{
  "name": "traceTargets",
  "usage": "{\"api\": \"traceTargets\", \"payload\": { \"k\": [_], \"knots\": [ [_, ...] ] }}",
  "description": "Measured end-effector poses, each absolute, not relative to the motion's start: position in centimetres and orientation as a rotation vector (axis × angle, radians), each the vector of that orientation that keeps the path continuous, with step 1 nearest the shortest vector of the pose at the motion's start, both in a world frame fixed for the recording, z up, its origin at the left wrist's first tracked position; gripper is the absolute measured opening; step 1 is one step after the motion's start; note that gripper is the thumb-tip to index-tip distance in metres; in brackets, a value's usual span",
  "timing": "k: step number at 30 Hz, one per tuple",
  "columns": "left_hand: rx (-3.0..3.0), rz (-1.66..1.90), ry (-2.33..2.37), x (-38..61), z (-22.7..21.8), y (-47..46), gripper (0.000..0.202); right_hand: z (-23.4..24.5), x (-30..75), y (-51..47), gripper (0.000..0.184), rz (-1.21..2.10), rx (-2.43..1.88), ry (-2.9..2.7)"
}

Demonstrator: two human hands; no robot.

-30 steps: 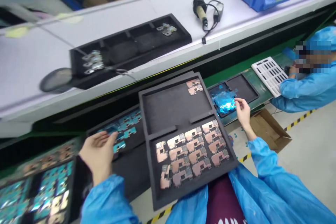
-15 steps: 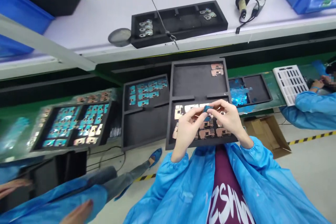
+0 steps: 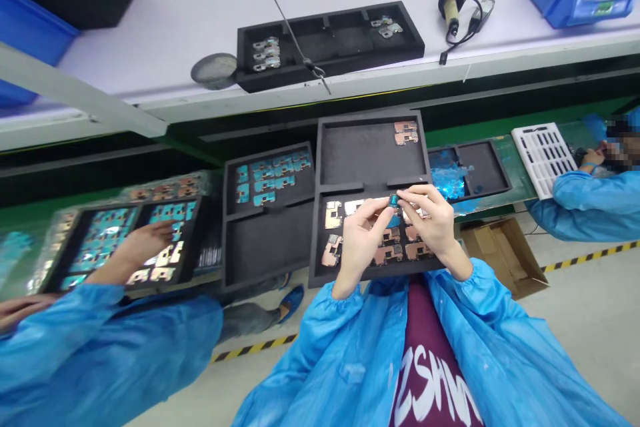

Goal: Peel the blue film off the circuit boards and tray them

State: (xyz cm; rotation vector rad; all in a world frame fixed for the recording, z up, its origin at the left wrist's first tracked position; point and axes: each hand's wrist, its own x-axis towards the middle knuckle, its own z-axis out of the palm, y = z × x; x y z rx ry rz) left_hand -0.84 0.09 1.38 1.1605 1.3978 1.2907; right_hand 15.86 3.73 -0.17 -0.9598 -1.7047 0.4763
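Between my fingertips, over the near half of a black tray, is a small circuit board with blue film. My left hand pinches its left side. Opposite it, the thumb and fingers of my right hand close on the other side. Copper-coloured boards lie in rows beneath, partly hidden by my hands. A pair of similar boards sits in the tray's far right corner.
Left stands a black tray of blue-filmed boards; beyond it a co-worker's hand reaches over another. To the right, a tray holds blue film scraps. A shelf with a long black tray runs across the front; a cord hangs before it.
My hands have risen slightly, and the blue-filmed piece shows more clearly between the fingertips. The co-worker on the left has leaned in and put a hand over the far-left tray.
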Motion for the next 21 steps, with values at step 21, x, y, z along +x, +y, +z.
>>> {"api": "traceTargets", "payload": {
  "k": [21],
  "knots": [
    [0.58,1.142,1.248,-6.5,3.5,1.5,0.037,0.6,16.9,1.5,0.027,0.157,-0.598,-1.973]
  ]
}}
